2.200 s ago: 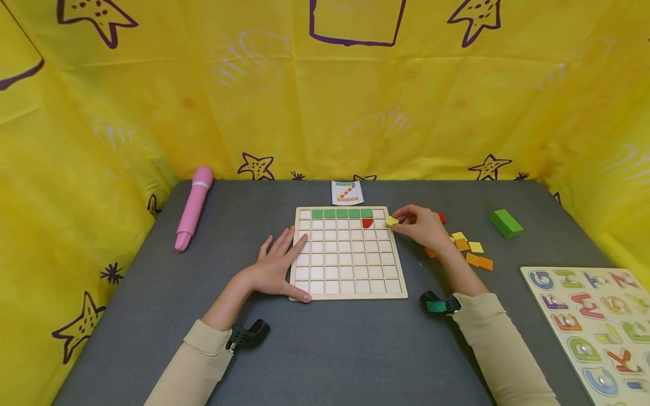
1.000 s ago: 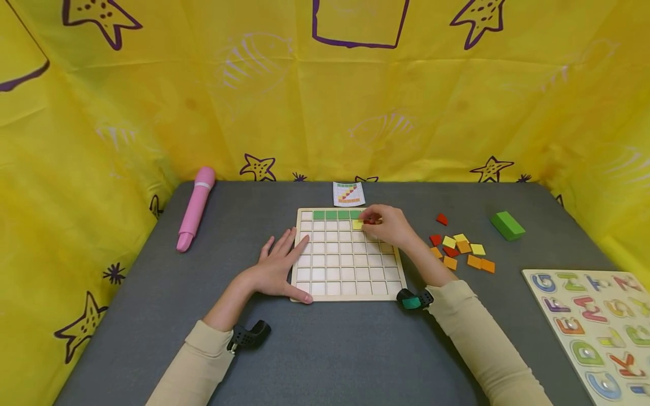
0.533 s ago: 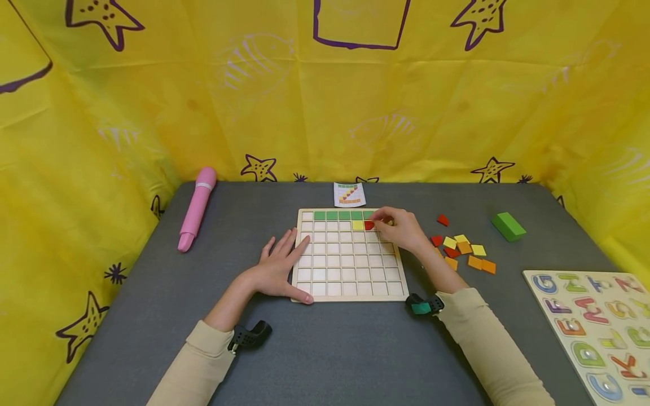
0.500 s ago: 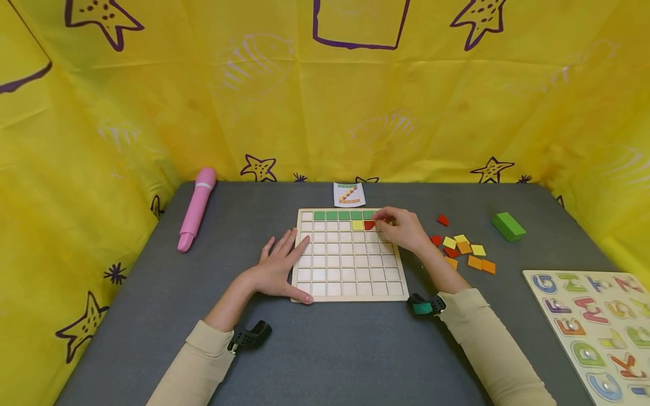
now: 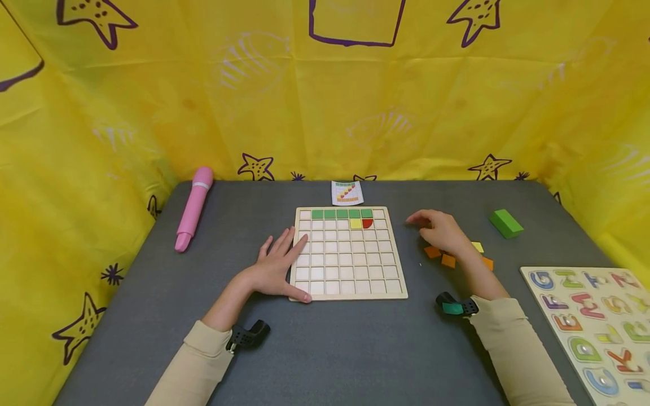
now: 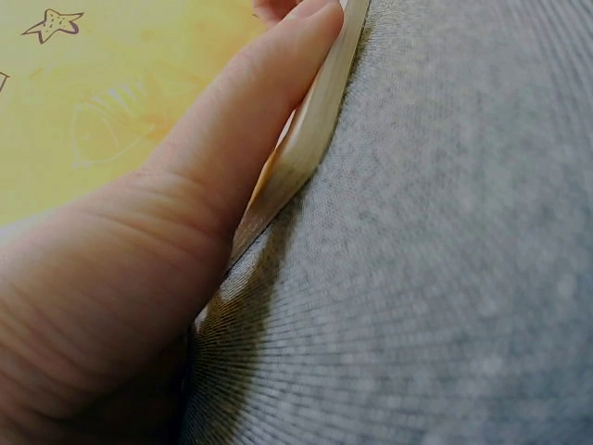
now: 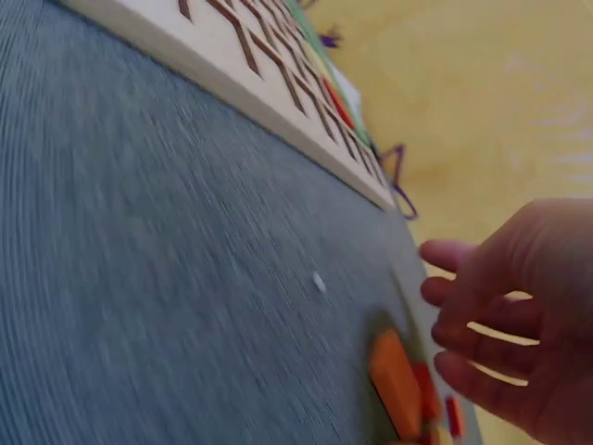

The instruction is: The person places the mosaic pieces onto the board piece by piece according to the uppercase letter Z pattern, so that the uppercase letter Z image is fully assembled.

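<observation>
My left hand [image 5: 276, 268] rests with spread fingers on the left edge of a wooden grid board [image 5: 350, 296], thumb at its near corner. The left wrist view shows that thumb against the board's side. Several green square tiles [image 5: 342, 214] fill part of the top row. Below them, a yellow square tile [image 5: 355, 224] sits left of a red rounded tile [image 5: 368, 224]. Right of the board, my right hand [image 5: 439, 231] hovers over loose tiles, fingers loosely bent and holding nothing. Orange tiles [image 5: 448, 261] and a yellow loose tile [image 5: 477, 247] show around it; the hand and forearm hide others.
A small pattern card [image 5: 347, 193] lies behind the board. Far left is a pink microphone-shaped object [image 5: 194, 208]. A green block [image 5: 506, 223] stands at the back right, and an alphabet puzzle board [image 5: 584, 327] lies at the near right. Yellow cloth [image 5: 325, 113] surrounds the grey table.
The yellow tile, earlier pinched in my right hand, now lies in the grid left of the red one. My right hand has moved off the board rightward to the loose tiles. The left hand stays put.
</observation>
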A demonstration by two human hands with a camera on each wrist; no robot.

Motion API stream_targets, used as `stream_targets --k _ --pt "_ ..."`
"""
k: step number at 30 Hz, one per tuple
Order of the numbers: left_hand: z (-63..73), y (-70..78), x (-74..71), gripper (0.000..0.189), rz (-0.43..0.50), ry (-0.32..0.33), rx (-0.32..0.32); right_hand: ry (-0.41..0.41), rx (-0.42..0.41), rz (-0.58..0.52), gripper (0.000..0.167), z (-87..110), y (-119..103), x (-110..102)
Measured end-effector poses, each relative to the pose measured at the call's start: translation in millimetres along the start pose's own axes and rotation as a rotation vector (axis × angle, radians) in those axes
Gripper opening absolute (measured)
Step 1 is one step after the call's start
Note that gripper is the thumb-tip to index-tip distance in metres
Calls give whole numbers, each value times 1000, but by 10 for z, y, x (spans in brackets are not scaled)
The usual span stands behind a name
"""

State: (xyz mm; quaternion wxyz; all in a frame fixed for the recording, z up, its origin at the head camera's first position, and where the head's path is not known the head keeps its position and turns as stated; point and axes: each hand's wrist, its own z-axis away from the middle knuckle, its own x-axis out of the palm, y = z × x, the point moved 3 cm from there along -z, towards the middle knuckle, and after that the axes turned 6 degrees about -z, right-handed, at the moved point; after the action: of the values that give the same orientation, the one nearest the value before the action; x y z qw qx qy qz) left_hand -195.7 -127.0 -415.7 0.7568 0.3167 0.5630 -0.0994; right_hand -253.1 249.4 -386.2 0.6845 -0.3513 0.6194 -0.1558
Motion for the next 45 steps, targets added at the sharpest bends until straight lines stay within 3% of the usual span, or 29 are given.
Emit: stream_targets --k 6,16,22,37,45 --pt "-2 -6 1 127 -3 -1 -2 -41 63 26 35 118 79 -134" --pt "-1 -3 -2 127 -2 1 0 -62 59 50 33 198 139 -166" --pt "1 -12 2 126 -5 3 1 -25 38 19 25 178 162 -131" --pt "-5 -13 13 127 -10 -1 -1 48 26 73 27 132 130 -55" --pt "-4 -9 9 127 -8 -2 -2 67 -17 28 29 32 -9 74"
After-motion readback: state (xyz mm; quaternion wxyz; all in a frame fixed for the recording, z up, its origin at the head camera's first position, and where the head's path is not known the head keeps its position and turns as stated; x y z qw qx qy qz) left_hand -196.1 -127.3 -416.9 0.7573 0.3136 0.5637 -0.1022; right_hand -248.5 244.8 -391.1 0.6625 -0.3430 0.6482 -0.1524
